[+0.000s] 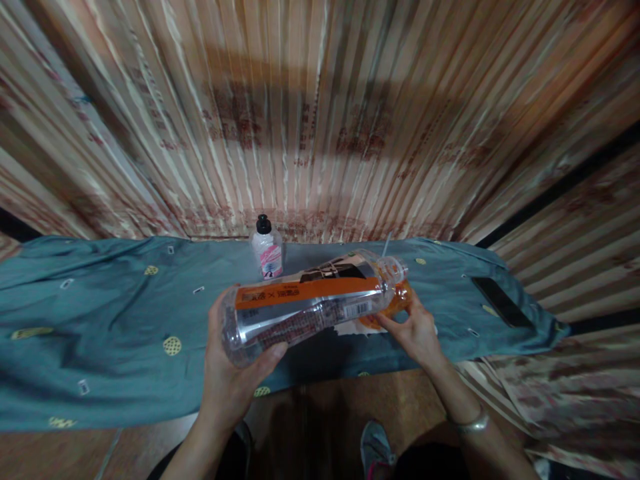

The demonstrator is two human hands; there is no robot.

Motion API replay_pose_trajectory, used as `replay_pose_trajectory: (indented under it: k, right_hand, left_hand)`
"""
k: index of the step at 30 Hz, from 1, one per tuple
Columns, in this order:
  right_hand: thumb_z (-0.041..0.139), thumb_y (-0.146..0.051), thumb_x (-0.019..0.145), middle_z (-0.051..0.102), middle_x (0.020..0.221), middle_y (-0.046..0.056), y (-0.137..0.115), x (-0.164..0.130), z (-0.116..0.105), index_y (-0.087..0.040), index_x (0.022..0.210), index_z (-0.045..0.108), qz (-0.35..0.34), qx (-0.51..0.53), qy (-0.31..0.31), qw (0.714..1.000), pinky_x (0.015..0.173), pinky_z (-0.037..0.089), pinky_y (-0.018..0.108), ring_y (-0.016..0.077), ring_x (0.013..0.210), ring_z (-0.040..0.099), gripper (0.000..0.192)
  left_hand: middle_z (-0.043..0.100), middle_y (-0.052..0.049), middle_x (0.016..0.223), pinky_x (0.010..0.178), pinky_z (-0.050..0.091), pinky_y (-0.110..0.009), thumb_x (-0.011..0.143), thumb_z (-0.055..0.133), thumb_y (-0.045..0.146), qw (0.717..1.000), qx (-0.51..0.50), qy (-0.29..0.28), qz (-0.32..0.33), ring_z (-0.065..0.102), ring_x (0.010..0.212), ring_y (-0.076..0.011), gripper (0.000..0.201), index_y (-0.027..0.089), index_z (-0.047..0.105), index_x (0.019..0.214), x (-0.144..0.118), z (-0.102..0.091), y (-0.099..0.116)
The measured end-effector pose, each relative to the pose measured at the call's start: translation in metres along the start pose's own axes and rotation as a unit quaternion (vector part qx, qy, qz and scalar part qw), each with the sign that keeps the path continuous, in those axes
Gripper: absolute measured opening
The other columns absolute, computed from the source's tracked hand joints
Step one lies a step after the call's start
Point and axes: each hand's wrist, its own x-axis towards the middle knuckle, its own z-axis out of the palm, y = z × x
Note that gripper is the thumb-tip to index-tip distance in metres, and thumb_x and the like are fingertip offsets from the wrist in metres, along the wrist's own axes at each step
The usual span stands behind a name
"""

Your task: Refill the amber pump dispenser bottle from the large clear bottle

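Note:
My left hand (227, 373) is wrapped round the base end of a large clear plastic bottle (307, 300) with an orange and silver label. The bottle lies tilted in the air, its uncapped-looking neck pointing right. Close under that neck, my right hand (417, 333) has its fingers on a see-through orange container (401, 298), mostly hidden behind the bottle. A thin pale stick (387, 244) rises behind the neck. Whitish, torn-edged paper (350, 327) shows below the bottle. Whether liquid is flowing, I cannot tell.
A small bottle (270, 257) with a black cap and pink label stands at the back. A dark phone (501, 302) lies at the right on the teal patterned cloth (115, 333). Striped curtains (310, 120) hang close behind and at both sides.

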Motion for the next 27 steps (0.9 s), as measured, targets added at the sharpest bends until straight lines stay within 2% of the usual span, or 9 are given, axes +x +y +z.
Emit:
replay_pose_trajectory:
  k: [3, 11, 17, 27]
  right_hand:
    - [0.079, -0.070, 0.073, 0.084, 0.113, 0.015, 0.001, 0.000, 0.000, -0.018, 0.129, 0.067, -0.004, 0.007, -0.005, 1.000, 0.086, 0.065, 0.046, 0.0363, 0.100, 0.081, 0.077]
    - [0.080, -0.069, 0.074, 0.084, 0.112, 0.013, 0.002, -0.001, 0.000, -0.020, 0.129, 0.067, -0.007, 0.004, -0.006, 1.000, 0.087, 0.065, 0.046, 0.0360, 0.099, 0.081, 0.075]
    - [0.080, -0.071, 0.072, 0.084, 0.111, 0.014, 0.002, -0.001, 0.001, -0.019, 0.128, 0.067, -0.005, 0.005, 0.002, 1.000, 0.087, 0.065, 0.047, 0.0366, 0.099, 0.081, 0.078]
    - [0.079, -0.075, 0.070, 0.084, 0.111, 0.015, -0.001, 0.000, 0.001, -0.018, 0.128, 0.067, 0.000, 0.013, 0.003, 1.000, 0.085, 0.065, 0.046, 0.0374, 0.100, 0.081, 0.082]
  left_hand:
    - [0.069, -0.011, 0.132, 0.109, 0.058, -0.054, 0.064, 0.098, 0.044, 1.000, -0.008, -0.012, -0.002, 0.069, 0.124, -0.0360, 0.094, 0.023, 0.053, 0.144, -0.001, 0.001, 0.001]
    - [0.068, -0.011, 0.134, 0.109, 0.058, -0.051, 0.065, 0.097, 0.043, 1.000, -0.008, 0.004, -0.008, 0.067, 0.127, -0.0360, 0.093, 0.022, 0.053, 0.144, -0.003, 0.003, 0.004]
    - [0.068, -0.012, 0.135, 0.109, 0.058, -0.053, 0.065, 0.098, 0.041, 0.999, -0.006, -0.033, -0.003, 0.068, 0.127, -0.0361, 0.095, 0.024, 0.051, 0.145, 0.002, -0.005, -0.004]
    - [0.068, -0.011, 0.134, 0.111, 0.056, -0.051, 0.064, 0.098, 0.044, 1.000, -0.018, 0.006, -0.010, 0.067, 0.126, -0.0352, 0.094, 0.022, 0.053, 0.144, -0.003, 0.005, 0.006]
